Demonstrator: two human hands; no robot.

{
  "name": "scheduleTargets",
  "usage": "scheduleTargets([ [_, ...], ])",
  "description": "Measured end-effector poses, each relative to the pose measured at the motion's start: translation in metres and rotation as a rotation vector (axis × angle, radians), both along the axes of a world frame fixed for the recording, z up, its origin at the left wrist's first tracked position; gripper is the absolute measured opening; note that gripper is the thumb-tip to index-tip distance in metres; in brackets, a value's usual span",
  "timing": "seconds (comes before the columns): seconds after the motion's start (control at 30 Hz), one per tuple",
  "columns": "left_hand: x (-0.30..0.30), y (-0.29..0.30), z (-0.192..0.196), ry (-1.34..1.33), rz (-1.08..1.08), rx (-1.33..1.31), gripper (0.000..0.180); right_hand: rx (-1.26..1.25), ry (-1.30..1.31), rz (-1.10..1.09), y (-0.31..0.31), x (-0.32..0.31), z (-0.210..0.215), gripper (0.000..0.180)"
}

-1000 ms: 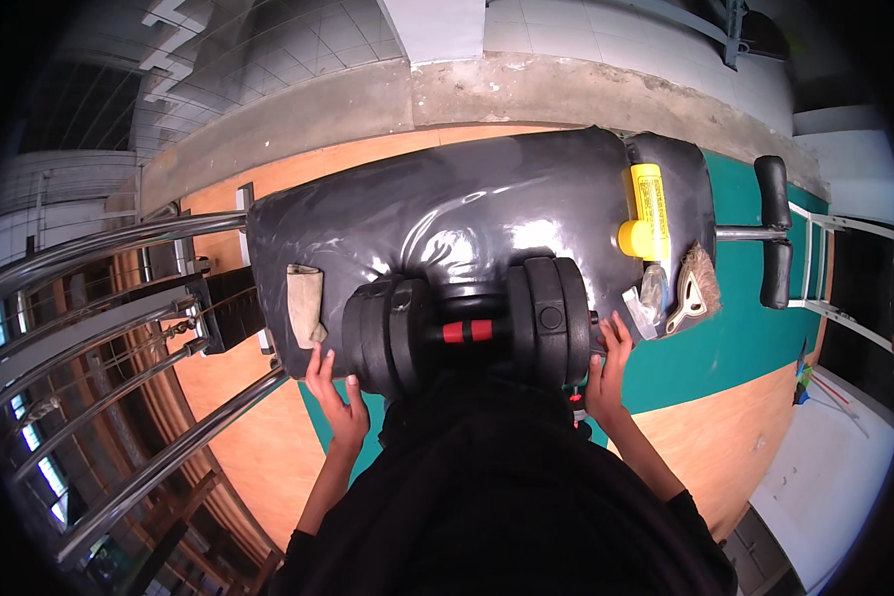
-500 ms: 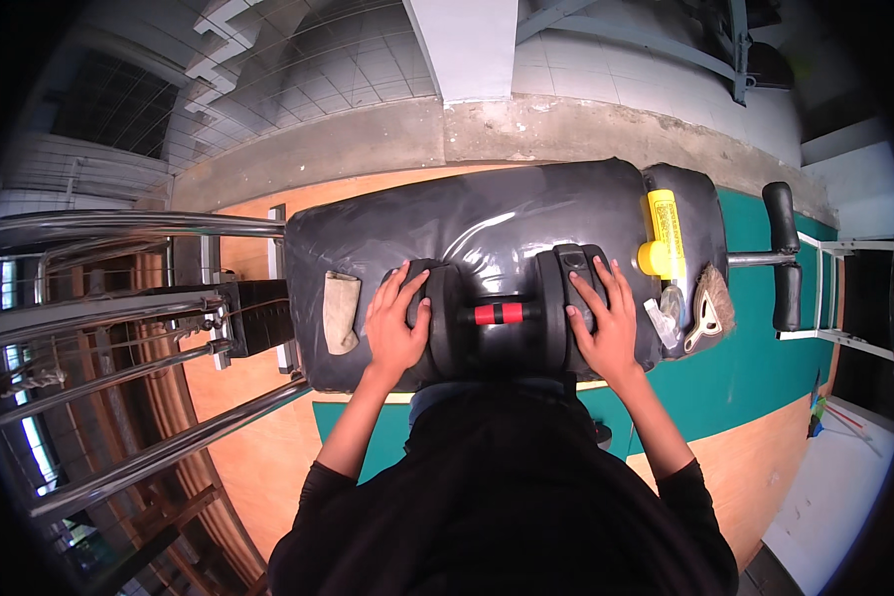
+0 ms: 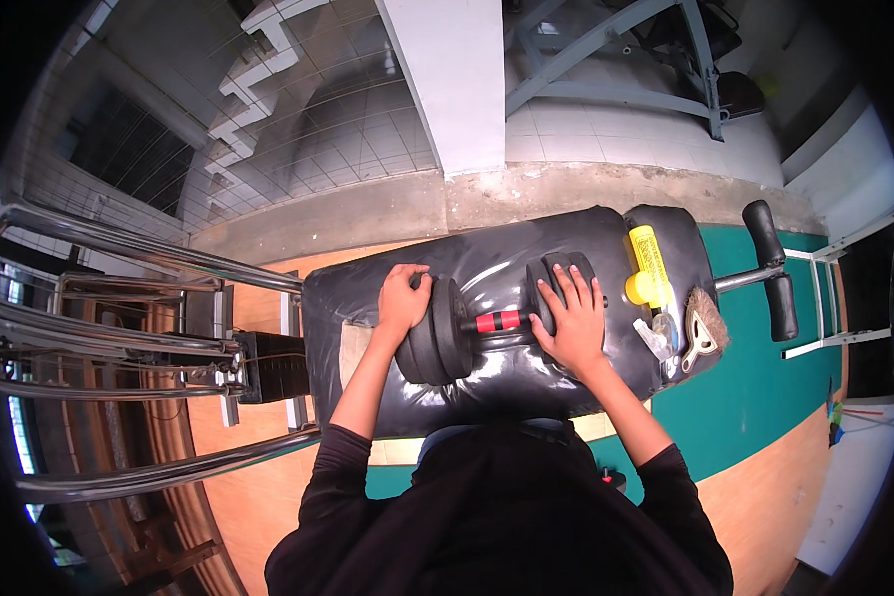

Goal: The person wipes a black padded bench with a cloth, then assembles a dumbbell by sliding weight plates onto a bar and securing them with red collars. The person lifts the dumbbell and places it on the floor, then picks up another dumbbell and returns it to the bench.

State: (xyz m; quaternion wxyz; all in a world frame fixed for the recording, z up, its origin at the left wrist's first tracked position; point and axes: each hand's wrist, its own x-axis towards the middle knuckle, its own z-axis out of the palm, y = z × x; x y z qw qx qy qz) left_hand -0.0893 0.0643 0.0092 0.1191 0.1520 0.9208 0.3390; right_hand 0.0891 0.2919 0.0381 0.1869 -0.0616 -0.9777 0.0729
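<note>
A dumbbell with black plates at both ends and a red-and-black grip [image 3: 498,322] lies across a plastic-covered black padded bench [image 3: 487,397]. My left hand [image 3: 404,300] curls over the left plates [image 3: 437,343], its fingers bent round their far edge. On the right plates [image 3: 546,288] rests my right hand [image 3: 573,323], fingers spread and stretched out. A pale folded cloth [image 3: 355,350] lies partly behind my left forearm. To the right of my right hand are a yellow bottle [image 3: 649,266], a clear plastic item [image 3: 658,340] and a brush with a pale handle [image 3: 703,333].
Chromed bars [image 3: 159,248] and a black weight stack [image 3: 276,366] stand at the left. Black foam rollers [image 3: 762,233] stick out at the bench's right end, near a white metal frame [image 3: 834,343]. A concrete ledge [image 3: 566,186] and white pillar [image 3: 447,89] are beyond the bench.
The dumbbell has rolled away from me across the bench, both hands going with it. My left fingers, flat before, are now bent round the plates. The view has tilted up.
</note>
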Motion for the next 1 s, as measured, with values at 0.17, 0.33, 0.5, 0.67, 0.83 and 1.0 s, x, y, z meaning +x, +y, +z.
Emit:
scheduleTargets([
  [0.17,0.022,0.002,0.018,0.182,-0.098,0.01,0.034,-0.032,0.029,-0.01,0.003,-0.007,-0.002,0.047],
  [0.33,0.061,0.002,0.008,0.393,-0.125,-0.063,0.045,-0.057,0.038,-0.012,0.003,-0.012,-0.001,0.046],
  [0.5,0.061,0.003,0.001,0.446,-0.106,-0.033,0.04,-0.059,0.046,-0.009,0.002,-0.015,-0.001,0.044],
  [0.67,0.057,0.005,0.0,0.447,-0.098,-0.011,0.039,-0.064,0.046,-0.008,0.004,-0.017,-0.001,0.044],
  [0.83,0.056,0.004,-0.001,0.428,-0.092,-0.018,0.039,-0.078,0.05,-0.008,0.003,-0.019,-0.001,0.044],
  [1.0,0.052,0.004,-0.001,0.426,-0.108,-0.028,0.04,-0.07,0.035,-0.015,0.006,-0.022,-0.002,0.044],
])
